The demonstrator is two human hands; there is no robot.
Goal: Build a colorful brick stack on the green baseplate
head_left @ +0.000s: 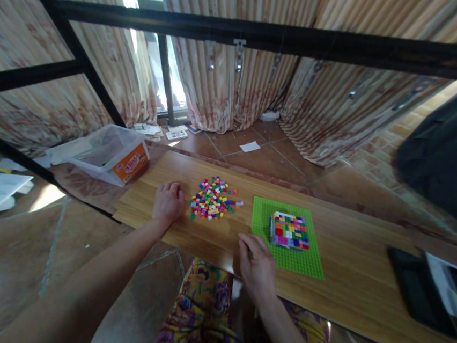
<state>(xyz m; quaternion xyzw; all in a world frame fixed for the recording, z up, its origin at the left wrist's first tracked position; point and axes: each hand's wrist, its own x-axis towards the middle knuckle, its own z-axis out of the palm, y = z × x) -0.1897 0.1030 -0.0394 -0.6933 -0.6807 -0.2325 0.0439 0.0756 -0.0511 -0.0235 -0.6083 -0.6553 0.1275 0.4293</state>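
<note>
My left hand [169, 202] rests on the wooden board with its fingers curled in, just left of a loose pile of small coloured toy bricks [212, 199]; nothing shows in it. My right hand [258, 263] is closed near the board's front edge, thumb against fingers, and a small green brick [250, 254] seems to peek out between them. Beyond that hand lies a green studded baseplate [263, 212]. On the baseplate stands a block built of many-coloured bricks [289, 231], with light-coloured bricks along part of its rim.
The bricks lie on a long wooden board [350, 248]. A clear plastic bin [105, 149] with an orange label stands past its left end. A dark tablet-like slab [419, 289] lies at the right. A black metal bar [242, 32] crosses in front of the curtains.
</note>
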